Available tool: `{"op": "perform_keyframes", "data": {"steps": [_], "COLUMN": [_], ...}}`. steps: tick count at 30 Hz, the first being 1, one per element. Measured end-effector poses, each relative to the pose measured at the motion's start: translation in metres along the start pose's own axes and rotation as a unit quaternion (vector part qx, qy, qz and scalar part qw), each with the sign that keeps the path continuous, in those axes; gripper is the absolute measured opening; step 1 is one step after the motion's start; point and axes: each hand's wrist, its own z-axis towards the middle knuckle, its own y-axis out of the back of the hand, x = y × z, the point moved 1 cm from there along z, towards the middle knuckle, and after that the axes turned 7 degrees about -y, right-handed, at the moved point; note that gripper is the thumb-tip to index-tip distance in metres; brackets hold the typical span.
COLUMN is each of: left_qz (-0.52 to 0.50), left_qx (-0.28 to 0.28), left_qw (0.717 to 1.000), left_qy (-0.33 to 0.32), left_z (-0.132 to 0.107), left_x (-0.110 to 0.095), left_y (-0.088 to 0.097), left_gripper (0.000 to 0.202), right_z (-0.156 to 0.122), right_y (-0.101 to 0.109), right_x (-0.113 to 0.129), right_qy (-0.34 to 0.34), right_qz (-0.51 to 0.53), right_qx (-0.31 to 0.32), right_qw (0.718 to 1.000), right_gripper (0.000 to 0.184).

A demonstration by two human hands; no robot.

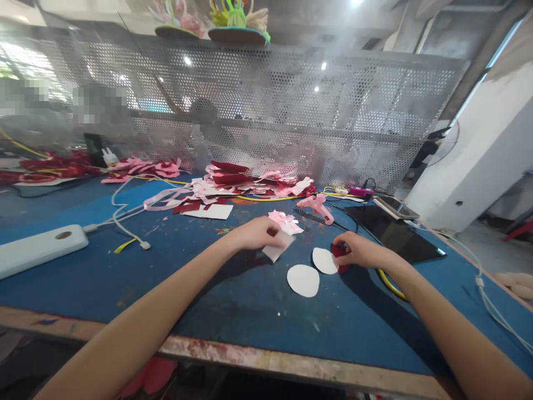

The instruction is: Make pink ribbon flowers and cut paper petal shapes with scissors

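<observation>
My left hand (263, 233) is closed on the edge of a small white four-sided piece (275, 251), paper or felt, tilted over the table. My right hand (353, 250) has its thumb and fingers pinched at a dark red piece (342, 259), mostly hidden by the fingers. Its fingertips also reach the edge of a white rounded piece (325, 260). Nearer to me lies a second white rounded piece (303, 280), flat on the table. Just beyond my left hand is a little heap of pink cut pieces (285, 219).
A pink glue gun (316, 208) rests behind my right hand, beside a dark glossy panel (395, 233). Red, pink and white pieces (233, 186) are piled by the perforated metal screen (258, 100). At left are a white power strip (41, 250) and cables.
</observation>
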Motion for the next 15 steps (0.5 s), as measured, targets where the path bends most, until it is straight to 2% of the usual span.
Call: {"op": "perform_keyframes", "data": {"steps": [2,4,7,11,13,15], "left_qz": [0.02,0.028,0.049,0.034,0.027,0.022], "left_qx": [-0.104,-0.138,-0.15,-0.149,-0.151,-0.157], "left_qw": [0.994,0.99,0.987,0.988,0.988,0.987], "left_qy": [0.025,0.024,0.011,0.015,0.015,0.012], "left_z": [0.007,0.013,0.023,0.029,0.028,0.025], "left_x": [0.007,0.015,0.022,0.021,0.017,0.012], "left_y": [-0.003,-0.012,-0.027,-0.037,-0.039,-0.04], "left_gripper": [0.027,0.025,0.023,0.026,0.028,0.028], "right_z": [-0.002,-0.003,-0.004,-0.006,-0.007,-0.007], "right_y": [-0.001,0.0,0.004,0.018,0.027,0.036], "right_x": [0.002,0.004,0.004,0.003,0.002,0.0], "right_qy": [-0.018,-0.051,-0.098,-0.126,-0.135,-0.141], "right_qz": [-0.001,0.008,0.036,0.119,0.153,0.179], "right_qx": [-0.005,-0.002,0.015,0.072,0.066,0.032], "right_qw": [1.0,0.999,0.994,0.982,0.977,0.973], "right_gripper": [0.024,0.028,0.034,0.036,0.034,0.033]}}
